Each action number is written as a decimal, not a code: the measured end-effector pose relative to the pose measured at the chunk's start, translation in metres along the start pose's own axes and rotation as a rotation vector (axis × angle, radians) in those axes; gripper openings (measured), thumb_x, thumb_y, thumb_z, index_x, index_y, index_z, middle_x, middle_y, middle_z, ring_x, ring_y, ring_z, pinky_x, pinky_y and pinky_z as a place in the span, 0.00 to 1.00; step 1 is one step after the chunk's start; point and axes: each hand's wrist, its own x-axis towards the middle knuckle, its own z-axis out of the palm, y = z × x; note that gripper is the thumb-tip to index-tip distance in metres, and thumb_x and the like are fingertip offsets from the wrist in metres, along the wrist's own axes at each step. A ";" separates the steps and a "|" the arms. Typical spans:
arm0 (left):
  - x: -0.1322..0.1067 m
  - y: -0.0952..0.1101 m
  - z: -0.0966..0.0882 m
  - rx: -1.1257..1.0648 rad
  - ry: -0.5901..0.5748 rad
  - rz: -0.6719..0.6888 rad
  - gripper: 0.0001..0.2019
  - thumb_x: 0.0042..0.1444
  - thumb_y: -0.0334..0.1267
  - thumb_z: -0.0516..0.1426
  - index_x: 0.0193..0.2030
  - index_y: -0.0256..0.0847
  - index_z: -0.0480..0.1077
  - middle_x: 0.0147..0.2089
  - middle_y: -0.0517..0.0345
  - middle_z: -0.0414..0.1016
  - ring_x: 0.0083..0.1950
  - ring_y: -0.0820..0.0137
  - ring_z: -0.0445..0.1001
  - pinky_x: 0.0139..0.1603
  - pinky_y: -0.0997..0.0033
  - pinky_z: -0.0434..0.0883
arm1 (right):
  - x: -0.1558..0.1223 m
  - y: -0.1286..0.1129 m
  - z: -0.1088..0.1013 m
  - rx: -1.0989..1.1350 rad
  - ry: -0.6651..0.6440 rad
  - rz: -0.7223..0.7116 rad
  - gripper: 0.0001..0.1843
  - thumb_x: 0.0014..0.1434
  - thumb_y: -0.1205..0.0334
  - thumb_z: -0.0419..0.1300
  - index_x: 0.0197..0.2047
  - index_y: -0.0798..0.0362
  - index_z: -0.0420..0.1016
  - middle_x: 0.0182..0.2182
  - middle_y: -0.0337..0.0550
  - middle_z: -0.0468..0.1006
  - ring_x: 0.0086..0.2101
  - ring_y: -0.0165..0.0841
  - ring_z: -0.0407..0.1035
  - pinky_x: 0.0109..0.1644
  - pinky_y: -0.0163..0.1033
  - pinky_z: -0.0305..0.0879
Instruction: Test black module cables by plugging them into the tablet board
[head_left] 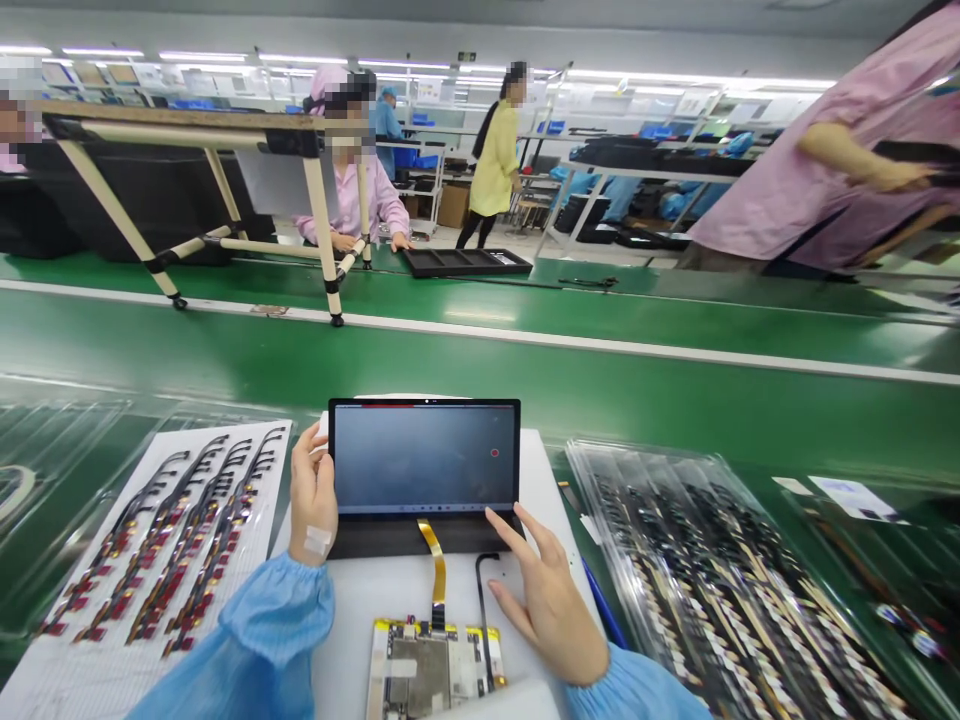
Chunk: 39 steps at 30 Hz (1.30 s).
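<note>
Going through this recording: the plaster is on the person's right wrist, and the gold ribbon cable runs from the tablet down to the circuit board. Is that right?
No: the plaster sits on the left wrist, not the right, as the head view shows. The gold ribbon cable does run from the tablet down to the circuit board.

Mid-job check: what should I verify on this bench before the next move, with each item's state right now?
Display panel lit: ok, grey screen with a red dot.
Left hand on the panel's left edge: ok.
Right hand with fingertips at the panel's lower right corner: ok.
Gold ribbon cable reaching the circuit board: ok; seating in its connector: cannot tell.
Black cable lower end seated at the board: cannot tell.
Flex cables on the white sheet in neat rows: ok.
</note>
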 end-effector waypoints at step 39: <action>0.000 0.002 -0.002 0.055 -0.023 0.015 0.18 0.57 0.40 0.46 0.51 0.38 0.64 0.50 0.49 0.65 0.50 0.67 0.65 0.52 0.68 0.63 | -0.011 -0.001 0.007 -0.007 0.211 -0.010 0.11 0.62 0.72 0.49 0.34 0.55 0.71 0.36 0.44 0.74 0.45 0.35 0.65 0.47 0.41 0.61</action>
